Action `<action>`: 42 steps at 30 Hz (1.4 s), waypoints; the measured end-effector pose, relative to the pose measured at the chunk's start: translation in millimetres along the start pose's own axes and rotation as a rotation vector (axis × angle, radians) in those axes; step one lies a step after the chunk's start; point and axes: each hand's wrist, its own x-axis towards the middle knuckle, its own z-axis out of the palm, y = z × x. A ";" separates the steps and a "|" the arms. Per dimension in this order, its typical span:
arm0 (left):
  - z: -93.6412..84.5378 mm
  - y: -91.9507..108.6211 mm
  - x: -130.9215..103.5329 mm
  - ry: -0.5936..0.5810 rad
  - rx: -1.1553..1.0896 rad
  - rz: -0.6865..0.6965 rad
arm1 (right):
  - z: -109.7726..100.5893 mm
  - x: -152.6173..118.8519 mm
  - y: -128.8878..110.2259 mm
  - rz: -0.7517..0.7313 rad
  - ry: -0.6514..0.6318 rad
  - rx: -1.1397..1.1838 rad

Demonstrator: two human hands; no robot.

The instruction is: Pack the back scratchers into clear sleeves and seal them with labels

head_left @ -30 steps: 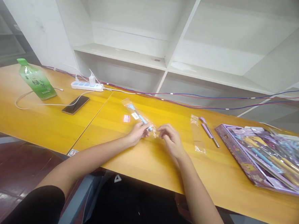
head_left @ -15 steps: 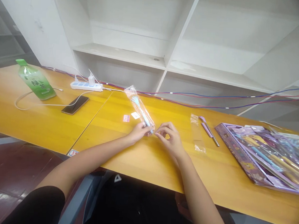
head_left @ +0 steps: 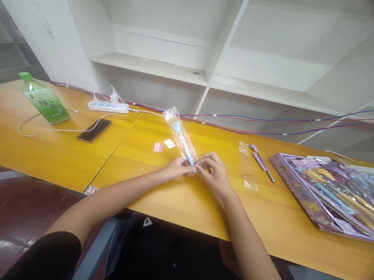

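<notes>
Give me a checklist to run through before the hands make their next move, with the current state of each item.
1. Left hand has a grip on the near end of the blue stick: ok.
2. Right hand is close beside that end: ok.
3. Clear sleeve around the stick is open at the near end: cannot tell, fingers cover it.
4. White card and pink card are out from under the hands: ok.
5. Phone and bottle are away from the hands: ok.
6. Table is free of loose plastic: not ok, an empty wrapper lies to the right.
</notes>
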 end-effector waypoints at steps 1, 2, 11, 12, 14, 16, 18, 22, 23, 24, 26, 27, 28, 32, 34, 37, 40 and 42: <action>0.1 -1.1 0.2 -0.006 0.029 0.008 | 0.1 -0.1 0.7 -0.002 0.001 -0.002; 0.3 -2.2 0.4 -0.007 0.053 0.012 | 0.3 -0.2 1.5 -0.002 0.001 -0.006; 1.3 -2.1 -0.2 0.002 0.011 0.052 | 0.2 -0.8 9.9 0.166 0.019 -0.037; 0.8 -1.7 0.1 0.011 -0.001 0.055 | -0.1 -0.6 10.2 0.176 -0.006 -0.048; -0.1 -1.9 1.4 0.028 -0.022 0.057 | -0.2 -0.4 10.0 0.178 -0.066 -0.067; -1.0 -3.4 3.2 0.026 -0.036 0.058 | 0.5 -0.4 8.9 0.182 -0.114 -0.067; -1.7 -5.5 4.7 0.008 -0.043 0.061 | 1.5 -0.6 7.8 0.195 -0.133 -0.071; -2.1 -7.7 5.7 -0.011 -0.069 0.067 | 1.9 -1.1 6.3 0.213 -0.137 -0.082; -1.9 -7.6 5.5 -0.016 -0.079 0.069 | 1.7 -1.2 6.1 0.215 -0.134 -0.078; -1.6 -7.3 5.4 -0.023 -0.091 0.069 | 1.4 -1.2 5.8 0.216 -0.133 -0.076; -0.8 -6.8 5.0 -0.040 -0.114 0.065 | 0.9 -1.0 5.0 0.214 -0.130 -0.082; -0.4 -6.7 4.9 -0.048 -0.120 0.064 | 0.7 -0.9 4.5 0.212 -0.130 -0.088; 0.1 -6.8 4.8 -0.057 -0.120 0.064 | 0.6 -0.7 4.0 0.212 -0.132 -0.094; 1.5 -7.6 4.2 -0.091 -0.076 0.096 | 0.8 -0.5 2.5 0.215 -0.151 -0.092; 2.1 -7.3 3.6 -0.102 -0.055 0.118 | 1.2 -1.0 2.7 0.220 -0.167 -0.078; 2.2 -6.2 2.3 -0.133 -0.015 0.129 | 1.9 -2.5 3.1 0.240 -0.216 -0.041; 0.6 -6.4 1.5 -0.145 0.043 0.146 | 2.0 -3.9 2.0 0.261 -0.291 0.022; -1.2 -7.5 1.7 -0.134 0.076 0.155 | 1.5 -4.3 0.1 0.267 -0.325 0.075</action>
